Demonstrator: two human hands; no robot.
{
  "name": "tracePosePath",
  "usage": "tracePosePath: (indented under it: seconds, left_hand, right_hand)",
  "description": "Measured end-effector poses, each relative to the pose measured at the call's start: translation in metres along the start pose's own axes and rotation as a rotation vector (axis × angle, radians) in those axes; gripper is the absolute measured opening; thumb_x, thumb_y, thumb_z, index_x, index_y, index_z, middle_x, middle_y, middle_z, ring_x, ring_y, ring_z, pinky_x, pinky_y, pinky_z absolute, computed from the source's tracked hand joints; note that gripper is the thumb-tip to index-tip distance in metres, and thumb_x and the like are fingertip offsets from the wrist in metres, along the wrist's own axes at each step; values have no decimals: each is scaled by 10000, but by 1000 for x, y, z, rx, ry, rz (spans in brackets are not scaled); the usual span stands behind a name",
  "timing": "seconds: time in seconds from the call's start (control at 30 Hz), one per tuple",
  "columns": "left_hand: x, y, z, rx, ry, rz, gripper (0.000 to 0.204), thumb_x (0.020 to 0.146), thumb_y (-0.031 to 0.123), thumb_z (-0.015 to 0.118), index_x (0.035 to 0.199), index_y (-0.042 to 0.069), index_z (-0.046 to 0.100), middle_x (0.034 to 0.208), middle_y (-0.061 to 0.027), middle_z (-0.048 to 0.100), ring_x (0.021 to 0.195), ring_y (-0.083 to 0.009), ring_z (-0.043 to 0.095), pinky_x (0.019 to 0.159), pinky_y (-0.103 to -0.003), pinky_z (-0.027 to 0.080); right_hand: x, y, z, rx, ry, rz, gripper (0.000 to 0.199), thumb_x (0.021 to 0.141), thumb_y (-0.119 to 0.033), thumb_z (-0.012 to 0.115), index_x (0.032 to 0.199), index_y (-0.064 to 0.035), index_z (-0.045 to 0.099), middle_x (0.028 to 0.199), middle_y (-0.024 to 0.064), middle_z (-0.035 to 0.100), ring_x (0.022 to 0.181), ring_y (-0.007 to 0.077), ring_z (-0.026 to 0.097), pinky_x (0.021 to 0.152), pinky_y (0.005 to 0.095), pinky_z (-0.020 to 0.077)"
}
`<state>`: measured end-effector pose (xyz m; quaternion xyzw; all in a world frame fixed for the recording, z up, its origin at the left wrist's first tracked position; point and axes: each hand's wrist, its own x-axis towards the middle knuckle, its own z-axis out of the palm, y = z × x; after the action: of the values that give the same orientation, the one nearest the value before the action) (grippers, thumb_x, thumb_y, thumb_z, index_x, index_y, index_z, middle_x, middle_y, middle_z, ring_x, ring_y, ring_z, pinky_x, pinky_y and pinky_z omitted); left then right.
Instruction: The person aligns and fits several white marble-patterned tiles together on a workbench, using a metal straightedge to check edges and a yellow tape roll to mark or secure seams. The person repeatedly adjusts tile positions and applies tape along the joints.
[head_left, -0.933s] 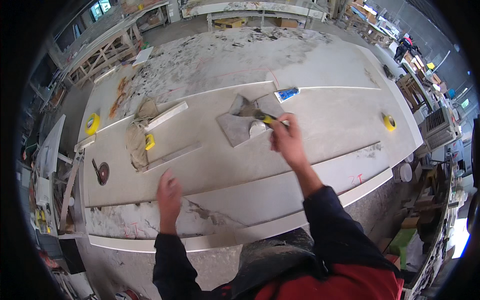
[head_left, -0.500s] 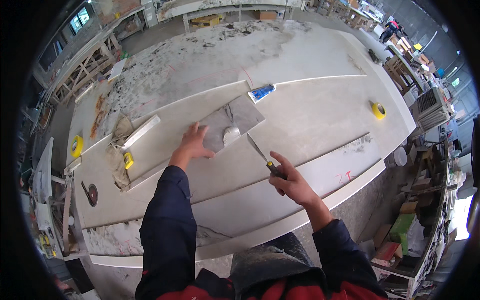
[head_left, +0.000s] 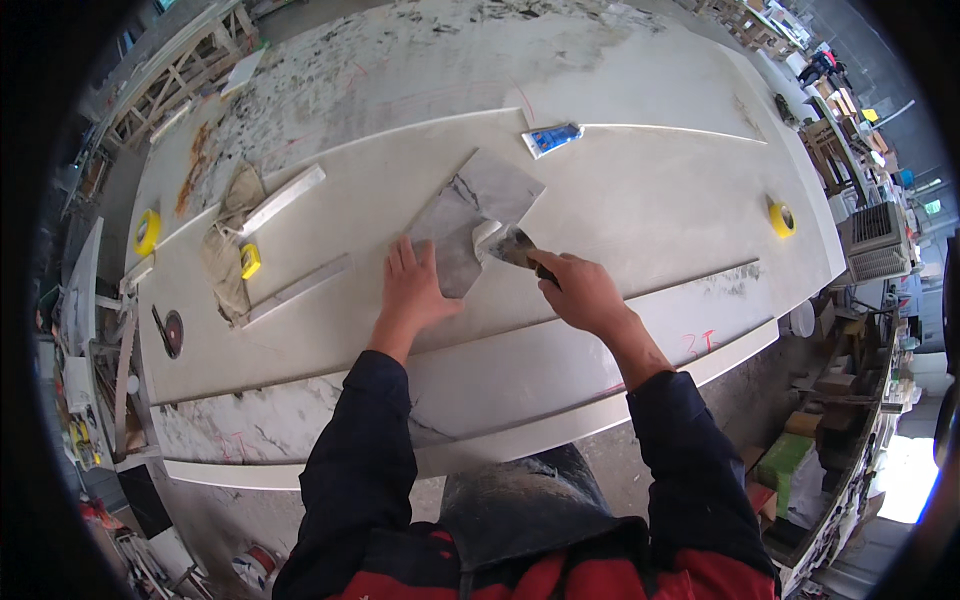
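A grey marble tile [head_left: 462, 200] with dark veins lies turned at a slant on the large pale slab [head_left: 640, 210]. My left hand [head_left: 412, 290] holds its near left end, fingers along one edge and thumb at the near corner. A blob of white paste [head_left: 486, 236] sits at the tile's right edge. Closed round a dark handle, my right hand [head_left: 582, 290] grips a putty knife [head_left: 516, 248], its blade at the paste. Behind the tile lies a blue and white tube [head_left: 552, 139].
To the left are a crumpled cloth [head_left: 228, 262], a yellow tape measure [head_left: 250, 261], narrow stone strips [head_left: 285, 200] and a dark disc [head_left: 174, 334]. Yellow tape rolls [head_left: 147, 232] lie at both sides. A veined strip [head_left: 520, 372] runs along the near edge. Another person [head_left: 820, 68] is far right.
My right hand has brought the putty knife leftward to the paste, its blade now steeper. The tile has turned under my left hand, its near end swinging toward me. The view has shifted.
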<state>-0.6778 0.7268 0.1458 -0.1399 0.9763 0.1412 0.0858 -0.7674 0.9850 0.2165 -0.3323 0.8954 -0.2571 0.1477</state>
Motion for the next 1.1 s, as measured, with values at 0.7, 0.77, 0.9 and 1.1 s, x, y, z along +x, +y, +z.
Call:
tracePosePath:
  seconds: [0.7,0.77,0.9,1.1]
  left_hand:
    - [-5,-5,-2,30,9,27,1113,649,510,875,1523,38,371,1603,-323,229,1498,-471,232,1220,-529,243]
    - [-1,-7,-2,35,2,51,1092,666,531,856,1511,21,390,1596,-338,229,1491,-487,235,1211,-539,253]
    - [12,-10,-1,83,-62,107,1104,647,562,858,1501,23,412,1552,-338,338,1474,-479,287,1198,-562,268]
    - [3,28,-16,240,-15,112,1037,708,509,845,1516,33,400,1588,-264,348,1492,-414,300,1207,-561,257]
  right_hand:
    - [7,-41,33,-311,-216,251,289,865,-64,534,1093,-102,707,993,174,728,966,388,680,836,506,529]
    - [3,-45,28,-307,-203,268,313,862,-68,534,1111,-118,719,1015,168,732,976,386,680,843,501,532]
    - [-51,-54,-9,-86,16,253,439,864,-104,582,1290,-151,678,1055,145,732,1008,373,675,880,465,532]
    - [-241,18,-63,972,449,463,363,990,-155,637,1353,-149,652,805,11,644,569,61,530,497,225,423]
